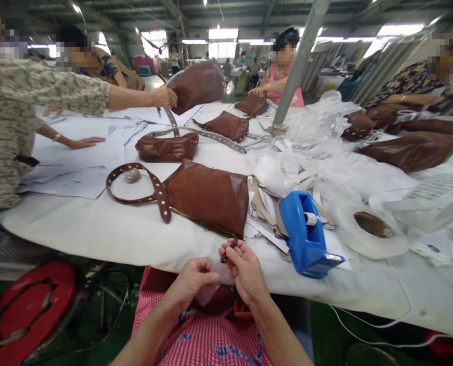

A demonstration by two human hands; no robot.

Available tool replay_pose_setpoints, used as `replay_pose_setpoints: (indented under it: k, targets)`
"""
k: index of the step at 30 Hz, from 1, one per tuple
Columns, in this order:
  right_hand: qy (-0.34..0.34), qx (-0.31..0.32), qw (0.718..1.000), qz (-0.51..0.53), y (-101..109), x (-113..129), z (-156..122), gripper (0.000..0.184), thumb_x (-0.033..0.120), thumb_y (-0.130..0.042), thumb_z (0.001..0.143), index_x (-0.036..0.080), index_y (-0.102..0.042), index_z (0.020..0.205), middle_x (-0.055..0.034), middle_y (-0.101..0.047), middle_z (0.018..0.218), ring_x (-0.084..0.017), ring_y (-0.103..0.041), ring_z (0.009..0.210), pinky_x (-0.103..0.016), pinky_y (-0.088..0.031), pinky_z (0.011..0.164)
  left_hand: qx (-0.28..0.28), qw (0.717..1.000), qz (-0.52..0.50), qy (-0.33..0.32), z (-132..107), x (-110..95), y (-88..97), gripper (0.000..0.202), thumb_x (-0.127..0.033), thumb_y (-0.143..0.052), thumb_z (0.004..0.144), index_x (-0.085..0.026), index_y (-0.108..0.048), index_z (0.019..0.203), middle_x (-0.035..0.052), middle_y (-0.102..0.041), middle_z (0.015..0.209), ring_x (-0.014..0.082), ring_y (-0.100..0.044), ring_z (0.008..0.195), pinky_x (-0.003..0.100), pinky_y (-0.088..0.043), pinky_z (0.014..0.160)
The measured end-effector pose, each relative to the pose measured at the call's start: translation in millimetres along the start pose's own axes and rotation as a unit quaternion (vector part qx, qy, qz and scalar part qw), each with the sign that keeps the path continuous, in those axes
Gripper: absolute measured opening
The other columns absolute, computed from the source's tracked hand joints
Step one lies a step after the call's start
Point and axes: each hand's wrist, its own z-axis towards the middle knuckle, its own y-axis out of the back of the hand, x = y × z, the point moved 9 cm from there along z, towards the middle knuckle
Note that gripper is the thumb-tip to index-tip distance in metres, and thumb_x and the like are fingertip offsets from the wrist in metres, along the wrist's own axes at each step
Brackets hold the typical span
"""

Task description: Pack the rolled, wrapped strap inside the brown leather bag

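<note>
My right hand (246, 267) pinches a small brown leather zipper pull (229, 250) at the near corner of a brown leather bag (207, 195). The bag lies flat on the white table, its studded strap (161, 195) looped out to the left. Closed at thumb and fingers, my left hand (194, 279) grips a small translucent plastic bag (206, 294) just left of the right hand, over the table's front edge. The plastic reaches across towards the right hand; whether it touches the pull I cannot tell.
A blue tape dispenser (302, 234) stands right of the bag, beside cardboard scraps (266, 213). Farther right are a large clear tape roll (369, 229) and crumpled plastic (298, 165). More brown bags (167, 147) lie behind. At left, a co-worker's hand (164, 96) lifts another bag (199, 86). A metal post (298, 61) rises behind.
</note>
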Motion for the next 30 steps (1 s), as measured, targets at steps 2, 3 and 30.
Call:
replay_pose_setpoints:
  k: [2, 3, 30]
  targets:
    - [0.003, -0.005, 1.000, 0.002, 0, 0, 0, 0.045, 0.027, -0.090, 0.051, 0.018, -0.064, 0.086, 0.0011, -0.071, 0.079, -0.012, -0.067, 0.072, -0.024, -0.053, 0.073, -0.002, 1.000, 0.000, -0.001, 0, 2, 1.0, 0.026, -0.029, -0.073, 0.052, -0.016, -0.051, 0.060, -0.0010, -0.060, 0.052, 0.0094, -0.048, 0.046, 0.021, -0.033, 0.049]
    - [0.005, -0.006, 1.000, 0.001, 0, 0, 0, 0.044, 0.027, -0.090, 0.051, 0.018, -0.064, 0.086, 0.0009, -0.071, 0.079, -0.012, -0.067, 0.072, -0.025, -0.053, 0.074, -0.004, 1.000, 0.000, -0.003, 0, 2, 1.7, 0.026, -0.028, -0.072, 0.052, -0.016, -0.051, 0.060, -0.0010, -0.060, 0.052, 0.0095, -0.048, 0.046, 0.021, -0.032, 0.049]
    - [0.002, 0.033, 0.999, -0.035, -3, 0, -1, 0.045, 0.031, -0.089, 0.054, 0.018, -0.063, 0.088, 0.0000, -0.073, 0.079, -0.013, -0.069, 0.072, -0.023, -0.053, 0.069, 0.018, 0.995, -0.098, -0.033, -6, -12, -13.9, 0.036, -0.036, -0.082, 0.052, -0.010, -0.066, 0.071, 0.0022, -0.065, 0.064, 0.0100, -0.052, 0.057, 0.023, -0.036, 0.059]
